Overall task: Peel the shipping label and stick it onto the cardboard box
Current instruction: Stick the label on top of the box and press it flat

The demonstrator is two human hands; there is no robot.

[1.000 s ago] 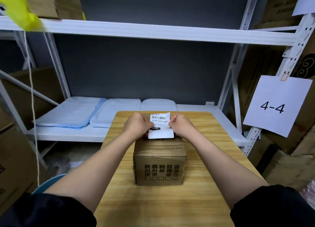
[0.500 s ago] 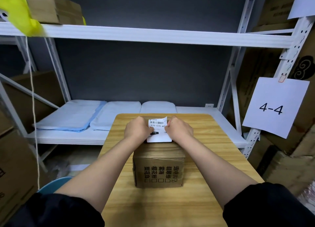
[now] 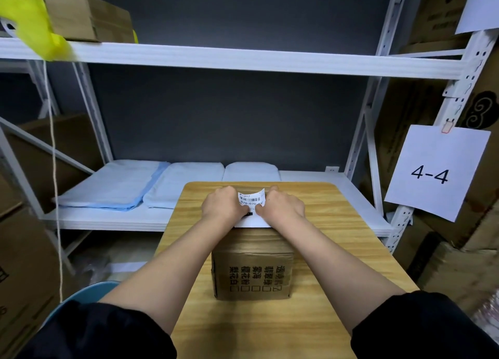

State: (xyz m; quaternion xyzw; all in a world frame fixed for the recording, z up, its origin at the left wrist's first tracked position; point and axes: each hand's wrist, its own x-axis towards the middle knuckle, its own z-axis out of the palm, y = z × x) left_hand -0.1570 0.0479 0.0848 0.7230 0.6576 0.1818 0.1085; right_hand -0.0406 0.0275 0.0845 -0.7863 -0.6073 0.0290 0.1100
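A small brown cardboard box (image 3: 252,267) with black printed characters on its near face stands on the wooden table (image 3: 337,237). A white shipping label (image 3: 251,199) with a barcode lies over the box's top; its near edge rests flat at the box's front rim and its far end curls upward. My left hand (image 3: 225,206) presses on the label's left side and my right hand (image 3: 283,206) on its right side, the thumbs nearly meeting at the middle. The box top is mostly hidden by the hands.
White metal shelving (image 3: 243,59) stands behind the table, with folded pale blue cloths (image 3: 113,186) on the low shelf. A cardboard box (image 3: 89,18) and yellow bag (image 3: 29,21) sit on the upper shelf. A "4-4" sign (image 3: 434,172) hangs at right. Cartons stand on both sides.
The label has come down from a raised position onto the box top. Both hands have moved closer together and lower over it, covering more of the label.
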